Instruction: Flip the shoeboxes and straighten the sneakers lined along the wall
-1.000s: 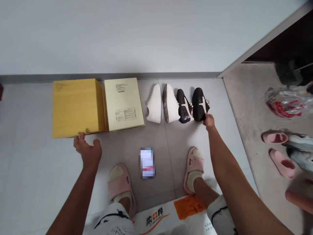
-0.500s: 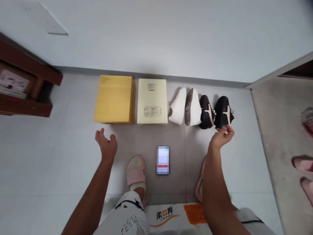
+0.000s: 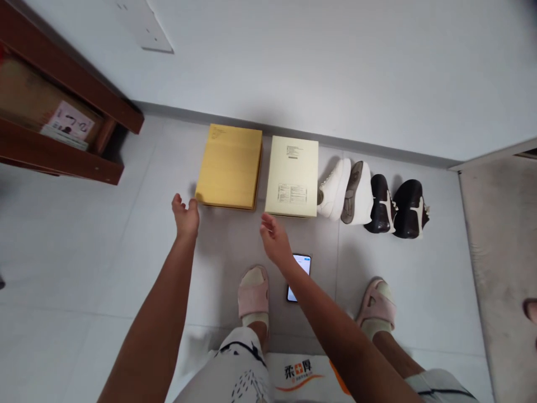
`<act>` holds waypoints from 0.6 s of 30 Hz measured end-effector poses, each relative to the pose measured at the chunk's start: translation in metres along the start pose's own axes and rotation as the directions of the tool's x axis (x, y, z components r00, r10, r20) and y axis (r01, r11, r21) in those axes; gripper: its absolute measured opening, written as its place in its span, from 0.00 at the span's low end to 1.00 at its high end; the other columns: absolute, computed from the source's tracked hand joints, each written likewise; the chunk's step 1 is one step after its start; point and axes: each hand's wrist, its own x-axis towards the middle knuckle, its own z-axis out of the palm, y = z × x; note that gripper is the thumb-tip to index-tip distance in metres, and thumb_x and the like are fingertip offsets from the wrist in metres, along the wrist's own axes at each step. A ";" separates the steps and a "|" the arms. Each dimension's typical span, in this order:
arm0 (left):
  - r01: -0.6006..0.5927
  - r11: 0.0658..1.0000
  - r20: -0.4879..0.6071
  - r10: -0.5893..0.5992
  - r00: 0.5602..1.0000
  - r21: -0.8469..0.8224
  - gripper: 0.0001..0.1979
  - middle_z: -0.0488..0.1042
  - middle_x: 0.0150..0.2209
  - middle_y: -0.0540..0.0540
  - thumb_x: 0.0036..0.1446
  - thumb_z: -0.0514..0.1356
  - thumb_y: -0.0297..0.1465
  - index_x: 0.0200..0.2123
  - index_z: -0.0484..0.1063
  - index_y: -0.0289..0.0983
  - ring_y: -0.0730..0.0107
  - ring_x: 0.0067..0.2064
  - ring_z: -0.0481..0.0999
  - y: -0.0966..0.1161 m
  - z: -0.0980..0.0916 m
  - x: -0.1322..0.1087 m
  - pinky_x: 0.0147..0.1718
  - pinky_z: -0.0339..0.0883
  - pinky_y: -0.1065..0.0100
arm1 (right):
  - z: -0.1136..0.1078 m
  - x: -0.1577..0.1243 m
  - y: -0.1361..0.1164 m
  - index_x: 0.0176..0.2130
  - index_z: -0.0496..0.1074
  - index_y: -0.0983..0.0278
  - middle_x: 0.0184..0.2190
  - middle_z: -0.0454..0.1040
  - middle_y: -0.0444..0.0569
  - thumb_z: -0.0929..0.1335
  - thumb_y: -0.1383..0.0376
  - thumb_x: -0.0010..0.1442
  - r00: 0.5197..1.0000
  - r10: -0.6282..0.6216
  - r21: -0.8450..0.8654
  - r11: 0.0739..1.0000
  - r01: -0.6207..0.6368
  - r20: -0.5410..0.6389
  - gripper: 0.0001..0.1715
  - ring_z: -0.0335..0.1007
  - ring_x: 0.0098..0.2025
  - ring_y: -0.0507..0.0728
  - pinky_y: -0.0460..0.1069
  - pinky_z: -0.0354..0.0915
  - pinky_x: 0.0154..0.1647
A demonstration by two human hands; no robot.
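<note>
A yellow shoebox and a cream shoebox with printed text stand side by side against the wall. My left hand is at the yellow box's near left corner, thumb and fingers apart; whether it touches the box I cannot tell. Just below the cream box's near left corner is my right hand, holding nothing, its fingers reaching forward. To the right of the boxes, a pair of white shoes lies on its sides. Beyond them are dark brown shoes with pale stripes.
A phone lies on the floor, partly behind my right forearm. A brown wooden shelf holding a cardboard box stands at left. My feet wear pink slippers, and a white printed package lies between my legs.
My right hand has swung left from the dark shoes to the cream box. My left hand has come up to the yellow box's corner. The view has shifted left.
</note>
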 end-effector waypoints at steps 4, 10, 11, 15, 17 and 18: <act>0.016 1.000 0.091 -0.015 0.996 -0.003 0.36 0.66 0.69 0.34 0.59 0.62 0.45 0.68 0.64 0.39 0.52 0.70 0.66 0.007 -0.003 0.028 0.70 0.58 0.54 | 0.031 0.037 -0.015 0.65 0.67 0.58 0.66 0.71 0.56 0.71 0.50 0.62 0.999 0.037 0.017 0.999 -0.037 0.020 0.36 0.65 0.70 0.65 0.62 0.65 0.69; 0.043 0.999 0.310 -0.041 0.950 -0.001 0.36 0.71 0.66 0.36 0.56 0.64 0.48 0.65 0.69 0.41 0.46 0.68 0.69 0.016 -0.001 0.058 0.66 0.63 0.46 | 0.056 0.093 -0.026 0.67 0.62 0.62 0.66 0.71 0.57 0.70 0.51 0.64 0.997 0.078 -0.053 0.996 -0.078 -0.002 0.39 0.63 0.71 0.64 0.59 0.59 0.73; 0.048 0.999 0.336 -0.045 0.941 -0.002 0.36 0.71 0.65 0.36 0.56 0.64 0.48 0.65 0.69 0.42 0.45 0.67 0.69 0.017 0.000 0.062 0.66 0.64 0.46 | 0.059 0.101 -0.026 0.67 0.63 0.61 0.65 0.72 0.56 0.70 0.51 0.64 0.996 0.088 -0.051 0.995 -0.088 0.001 0.38 0.64 0.70 0.64 0.60 0.59 0.72; 0.082 0.997 0.417 -0.076 0.906 0.003 0.35 0.74 0.63 0.36 0.56 0.63 0.51 0.63 0.71 0.42 0.44 0.65 0.72 0.020 0.007 0.073 0.63 0.65 0.43 | 0.065 0.129 -0.022 0.64 0.65 0.59 0.62 0.75 0.55 0.72 0.50 0.62 0.990 0.138 -0.052 0.989 -0.138 0.000 0.37 0.68 0.68 0.65 0.64 0.60 0.72; 0.098 0.995 0.444 -0.086 0.892 -0.002 0.34 0.77 0.60 0.36 0.56 0.63 0.53 0.61 0.72 0.43 0.44 0.63 0.74 0.021 0.011 0.076 0.62 0.66 0.41 | 0.067 0.138 -0.021 0.64 0.65 0.60 0.62 0.75 0.56 0.74 0.51 0.60 0.985 0.166 -0.066 0.984 -0.168 -0.038 0.39 0.67 0.68 0.66 0.64 0.59 0.72; 0.102 0.995 0.455 -0.085 0.886 -0.013 0.34 0.78 0.58 0.37 0.55 0.63 0.54 0.60 0.74 0.43 0.45 0.62 0.75 0.021 0.012 0.076 0.61 0.67 0.42 | 0.068 0.142 -0.021 0.64 0.64 0.60 0.62 0.74 0.57 0.75 0.51 0.59 0.982 0.180 -0.070 0.981 -0.183 -0.055 0.40 0.67 0.68 0.67 0.64 0.59 0.73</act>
